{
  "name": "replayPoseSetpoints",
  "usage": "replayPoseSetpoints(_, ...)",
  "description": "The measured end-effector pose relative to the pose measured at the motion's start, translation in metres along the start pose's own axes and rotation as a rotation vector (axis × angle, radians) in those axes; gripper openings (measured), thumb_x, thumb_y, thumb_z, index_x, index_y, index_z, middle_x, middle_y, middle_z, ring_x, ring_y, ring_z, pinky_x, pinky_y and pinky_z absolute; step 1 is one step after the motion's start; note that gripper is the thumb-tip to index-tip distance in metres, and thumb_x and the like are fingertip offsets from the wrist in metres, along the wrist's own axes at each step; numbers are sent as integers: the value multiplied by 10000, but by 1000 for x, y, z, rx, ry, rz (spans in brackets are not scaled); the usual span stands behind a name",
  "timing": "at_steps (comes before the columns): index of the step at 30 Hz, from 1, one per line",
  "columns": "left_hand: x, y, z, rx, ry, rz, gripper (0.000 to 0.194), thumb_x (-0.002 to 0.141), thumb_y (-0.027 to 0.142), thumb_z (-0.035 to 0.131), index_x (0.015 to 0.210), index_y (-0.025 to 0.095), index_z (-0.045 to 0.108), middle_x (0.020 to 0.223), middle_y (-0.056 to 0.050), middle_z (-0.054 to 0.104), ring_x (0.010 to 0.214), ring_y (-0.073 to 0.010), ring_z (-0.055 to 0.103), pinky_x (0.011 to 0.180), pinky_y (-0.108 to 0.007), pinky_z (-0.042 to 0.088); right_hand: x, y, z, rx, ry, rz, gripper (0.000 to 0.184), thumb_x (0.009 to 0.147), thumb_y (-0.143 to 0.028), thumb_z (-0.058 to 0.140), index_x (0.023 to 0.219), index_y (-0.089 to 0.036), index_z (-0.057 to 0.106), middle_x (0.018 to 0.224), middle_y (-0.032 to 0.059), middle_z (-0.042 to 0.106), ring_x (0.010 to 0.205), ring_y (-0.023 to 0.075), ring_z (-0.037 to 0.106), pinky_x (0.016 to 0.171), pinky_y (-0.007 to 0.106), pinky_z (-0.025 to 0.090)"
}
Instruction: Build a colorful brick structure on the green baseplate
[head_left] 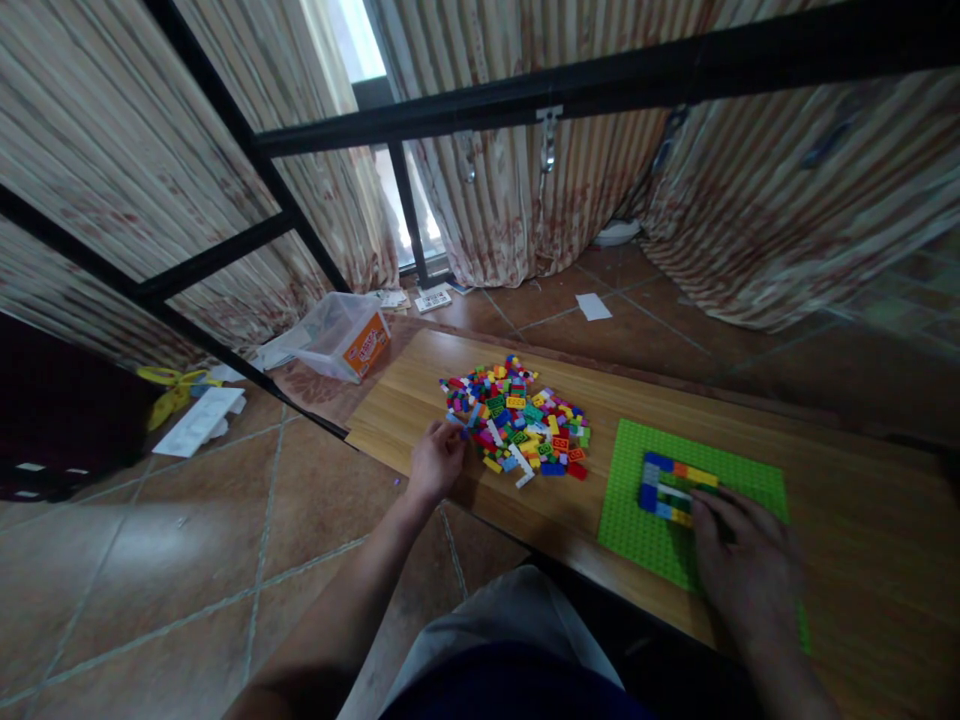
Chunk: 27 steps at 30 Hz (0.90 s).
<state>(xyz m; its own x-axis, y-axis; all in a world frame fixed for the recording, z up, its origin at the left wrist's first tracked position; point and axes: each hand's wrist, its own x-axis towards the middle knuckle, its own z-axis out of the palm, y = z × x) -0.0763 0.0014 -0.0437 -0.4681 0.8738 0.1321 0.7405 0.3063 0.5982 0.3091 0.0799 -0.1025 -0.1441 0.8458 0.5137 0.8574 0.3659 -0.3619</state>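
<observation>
A heap of mixed toy building bricks [525, 425] lies on the wooden table. At its left edge is my left hand [436, 462], fingers curled together; blue bricks show by the fingertips, but whatever is between them is hidden. Farther right rests a green studded baseplate [626, 500]. On it stands a low rectangular outline of blue, orange, yellow and light-blue bricks [651, 485], partly covered by my fingers. My right hand [746, 565] reaches over the plate from the right, thumb and fingers pinched at one end of a narrow white brick [675, 491] inside the outline.
The wooden table [405, 385] is low and long. Beyond its left end sits a clear plastic box [337, 335] with an orange label. A black metal frame [465, 108] crosses in front of the curtains. Yellow and white items [199, 420] lie on the tiled floor at left.
</observation>
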Motion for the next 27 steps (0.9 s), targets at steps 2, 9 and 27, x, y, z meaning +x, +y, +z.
replayPoseSetpoints(2, 0, 1, 1, 3, 9, 12, 185, 839, 167, 564, 960, 204, 699, 945, -54, 638, 827, -175, 635, 781, -295, 494, 0, -1, 0, 4, 2, 3, 431, 933, -504, 433, 979, -197, 733, 1087, 128, 686, 1037, 272, 621, 948, 476, 465)
replayPoseSetpoints(9, -6, 12, -9, -348, 3, -123, 194, 813, 304, 625, 962, 183, 649, 799, -17, 655, 675, -151, 622, 648, -261, 495, 2, -11, -2, 31, 36, 36, 436, 944, -497, 440, 977, -183, 741, 1091, 130, 690, 1031, 256, 619, 941, 456, 470)
replayPoseSetpoints(27, -39, 137, 98, -653, -511, 169, 162, 834, 170, 606, 968, 179, 697, 888, -34, 714, 804, -145, 660, 748, -262, 547, 6, -26, -8, 164, 59, 181, 330, 944, -405, 485, 1000, -199, 737, 1089, 113, 687, 1049, 245, 581, 944, 452, 462)
